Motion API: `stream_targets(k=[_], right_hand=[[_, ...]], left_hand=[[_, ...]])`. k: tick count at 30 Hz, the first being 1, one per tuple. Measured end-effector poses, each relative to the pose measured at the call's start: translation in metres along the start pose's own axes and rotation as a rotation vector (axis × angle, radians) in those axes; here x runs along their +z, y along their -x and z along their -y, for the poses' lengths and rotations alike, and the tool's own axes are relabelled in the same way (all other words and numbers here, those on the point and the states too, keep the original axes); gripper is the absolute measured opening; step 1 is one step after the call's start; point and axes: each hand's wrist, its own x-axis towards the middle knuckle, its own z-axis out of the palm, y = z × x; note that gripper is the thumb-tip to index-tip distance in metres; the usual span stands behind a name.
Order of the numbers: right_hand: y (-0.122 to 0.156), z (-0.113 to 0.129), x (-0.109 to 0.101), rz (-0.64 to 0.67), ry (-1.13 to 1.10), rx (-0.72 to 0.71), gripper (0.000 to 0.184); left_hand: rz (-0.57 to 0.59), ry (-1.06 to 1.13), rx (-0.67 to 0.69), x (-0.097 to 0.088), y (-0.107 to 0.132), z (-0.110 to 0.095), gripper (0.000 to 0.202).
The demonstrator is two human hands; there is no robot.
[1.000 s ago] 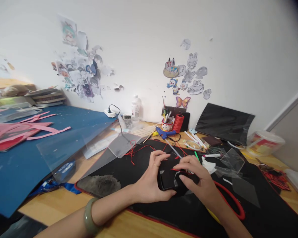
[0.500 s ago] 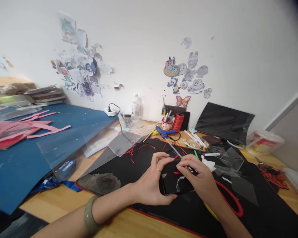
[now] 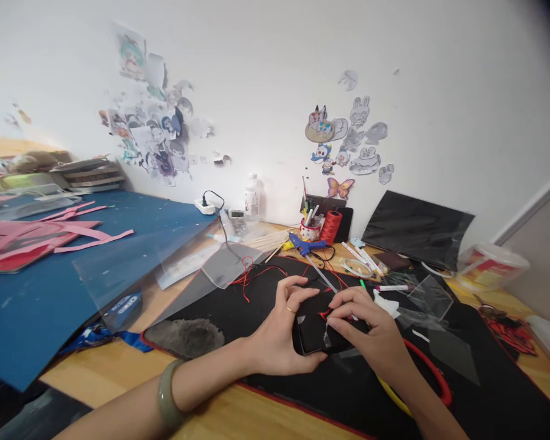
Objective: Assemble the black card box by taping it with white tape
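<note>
My left hand point(image 3: 279, 336) grips a black, flat, box-like object point(image 3: 310, 339) by its left side, thumb along the near edge and fingers curved over the far side. My right hand point(image 3: 371, 330) is closed in a pinch over the object's right part. Its thumb and forefinger meet at the upper end of a thin whitish strip point(image 3: 326, 335) lying on the black surface. A small bit of red shows just behind those fingertips. The right fingers hide much of the object's far side. Under both hands lies a black mat point(image 3: 256, 324) with a red edge.
Beyond the hands are a blue glue gun point(image 3: 306, 243), a red thread spool point(image 3: 331, 227) and a pen cup point(image 3: 310, 230). Clear plastic sheets point(image 3: 453, 351) and a red-and-yellow ring point(image 3: 433, 373) lie at right. Pink strips point(image 3: 91, 235) rest on the blue board point(image 3: 27, 318).
My right fingertips have moved slightly down and nearer, from beside the red bit onto the whitish strip. My left hand keeps its hold on the black object. The view has shifted slightly.
</note>
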Motion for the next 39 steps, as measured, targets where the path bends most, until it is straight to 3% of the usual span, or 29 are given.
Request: stream_targets(k=[8, 13, 17, 20, 25, 30, 36, 39], right_hand=[[0.0, -0.002, 0.003, -0.024, 0.032, 0.077, 0.013], [-0.002, -0.011, -0.001, -0.161, 0.195, 0.165, 0.025], [0.0, -0.038, -0.019, -0.298, 0.373, 0.239, 0.031], [0.005, -0.065, -0.03, -0.254, 0.514, 0.262, 0.033], [0.009, -0.081, -0.034, -0.136, 0.608, 0.181, 0.02], [0.006, -0.053, -0.027, -0.123, 0.567, 0.032, 0.022], [0.016, -0.027, 0.002, -0.039, 0.352, -0.263, 0.032], [0.019, -0.022, 0.012, 0.036, 0.339, -0.326, 0.038]], left_hand=[[0.048, -0.036, 0.041, -0.001, 0.001, 0.0, 0.085], [0.142, -0.046, 0.14, 0.001, 0.002, 0.0, 0.086], [0.108, -0.014, 0.012, 0.0, 0.0, 0.003, 0.085], [0.104, 0.004, -0.103, -0.002, -0.003, 0.007, 0.083], [0.129, 0.045, -0.242, -0.002, -0.006, 0.017, 0.081], [0.168, -0.009, -0.266, 0.001, -0.003, 0.025, 0.088], [0.161, -0.113, -0.236, 0.002, -0.001, 0.026, 0.09], [0.156, -0.098, -0.224, 0.002, -0.002, 0.026, 0.09]])
